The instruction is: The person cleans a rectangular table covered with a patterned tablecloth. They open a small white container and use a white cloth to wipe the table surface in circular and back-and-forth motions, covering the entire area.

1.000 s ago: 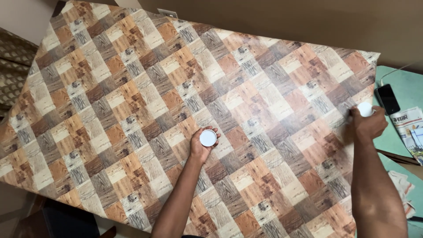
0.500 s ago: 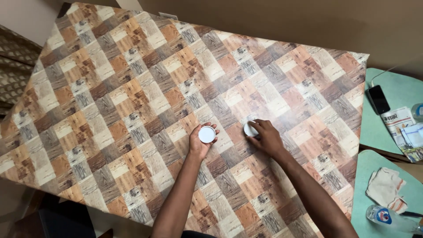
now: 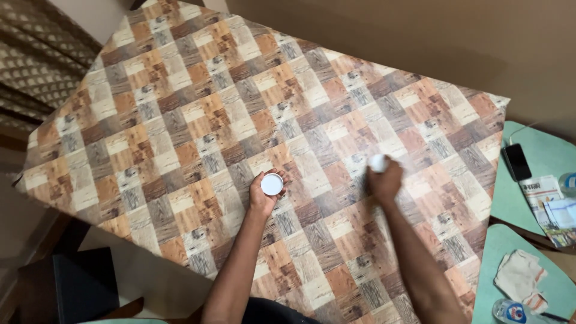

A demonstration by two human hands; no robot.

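Two hands are out over the middle of the tabletop (image 3: 180, 114), which is covered edge to edge in a sheet printed with a patchwork of wood-grain squares. The left hand (image 3: 264, 195) lies palm up near the centre, fingers curled around a round white lid (image 3: 272, 184) that sits flat in its grip, open face toward the ceiling. The right hand (image 3: 384, 180) is set a little to the right of it, well apart from the left, and is closed over a small white rounded object (image 3: 378, 162); only the top of that piece peeks above the knuckles, so I cannot tell exactly what it is.

Nothing else lies on the patterned sheet between or around the two hands. Off the right edge stand pale green surfaces (image 3: 540, 144): a black phone (image 3: 516, 162) lies on the nearer one, with a folded newspaper (image 3: 549, 201) just beyond it. Lower, toward the near right corner, a crumpled white cloth (image 3: 522, 275) rests beside a clear plastic bottle (image 3: 519, 312). A patterned curtain (image 3: 42, 66) hangs past the far left edge.
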